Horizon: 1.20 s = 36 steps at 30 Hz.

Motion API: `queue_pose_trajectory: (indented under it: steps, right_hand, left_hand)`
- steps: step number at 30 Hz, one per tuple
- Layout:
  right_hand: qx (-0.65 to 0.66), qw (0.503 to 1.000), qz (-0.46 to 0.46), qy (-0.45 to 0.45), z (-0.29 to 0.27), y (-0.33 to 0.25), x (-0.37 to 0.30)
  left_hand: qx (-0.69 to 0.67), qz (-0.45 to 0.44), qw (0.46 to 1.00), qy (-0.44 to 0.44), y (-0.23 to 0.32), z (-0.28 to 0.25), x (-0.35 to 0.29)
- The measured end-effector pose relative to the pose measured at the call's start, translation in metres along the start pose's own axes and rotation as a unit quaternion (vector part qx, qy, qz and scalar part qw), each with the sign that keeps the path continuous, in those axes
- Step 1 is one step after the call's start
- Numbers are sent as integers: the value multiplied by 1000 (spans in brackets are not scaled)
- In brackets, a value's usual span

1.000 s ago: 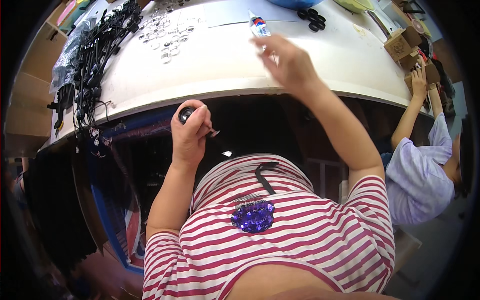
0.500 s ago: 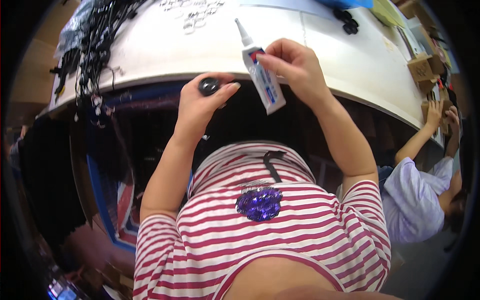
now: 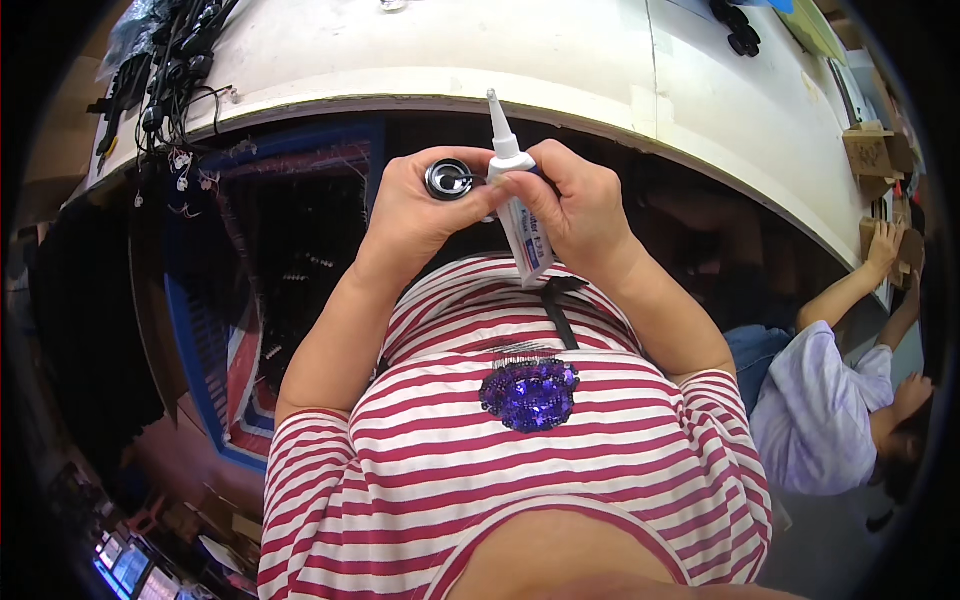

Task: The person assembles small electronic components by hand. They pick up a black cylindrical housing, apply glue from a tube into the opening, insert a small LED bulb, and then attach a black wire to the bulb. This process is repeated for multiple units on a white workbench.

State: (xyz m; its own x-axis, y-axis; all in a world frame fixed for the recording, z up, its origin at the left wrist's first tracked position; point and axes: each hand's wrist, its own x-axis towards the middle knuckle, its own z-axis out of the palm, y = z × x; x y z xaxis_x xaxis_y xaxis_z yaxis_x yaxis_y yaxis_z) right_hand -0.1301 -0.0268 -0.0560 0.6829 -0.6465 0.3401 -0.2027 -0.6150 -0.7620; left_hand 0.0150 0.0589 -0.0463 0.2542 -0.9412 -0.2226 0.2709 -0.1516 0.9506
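Observation:
My left hand [image 3: 403,218] is closed on a small round black piece [image 3: 447,179] whose shiny ring-shaped face shows a hollow or dark centre. My right hand [image 3: 585,208] grips a white squeeze tube [image 3: 530,248] with blue print, its long narrow nozzle pointing away from me. The two hands meet at the tube, just below the table's near edge. My left thumb reaches to the tube's side, close to my right thumb. What lies behind the fingers is hidden.
Ahead runs a white table [image 3: 420,62]. Black cables [image 3: 180,75] hang over its left edge, and black round parts [image 3: 738,30] lie at the far right. A blue-framed crate [image 3: 195,350] stands below left. At right, another person's hand [image 3: 884,245] touches a cardboard box [image 3: 905,255].
My hands have come together, the tube moving nearer to me and to the round piece. That piece has turned, now showing its ringed face. The view has shifted, with less of the table in sight.

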Motion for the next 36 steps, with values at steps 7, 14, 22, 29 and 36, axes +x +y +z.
queue_pose_trajectory:
  steps: [7, 14, 22, 29, 36]
  right_hand:
    - [81, 996, -23, 4, 5, -6, -5]
    - [102, 995, -22, -1, 5, -5, -9]
    - [99, 995, 3, -17, -5, -7, -7]
    - [245, 955, 93, -136, -56, -25, 6]
    - [359, 889, 171, -229, -82, -36, 1]
  left_hand:
    - [-7, 2, 1000, -20, -5, -5, -5]
    - [-36, 12, 999, -29, -4, -3, -9]
    - [23, -10, 997, -73, 8, -3, -8]
    - [46, 164, 984, -44, -7, -14, -6]
    - [159, 169, 955, -185, 3, -15, -11]
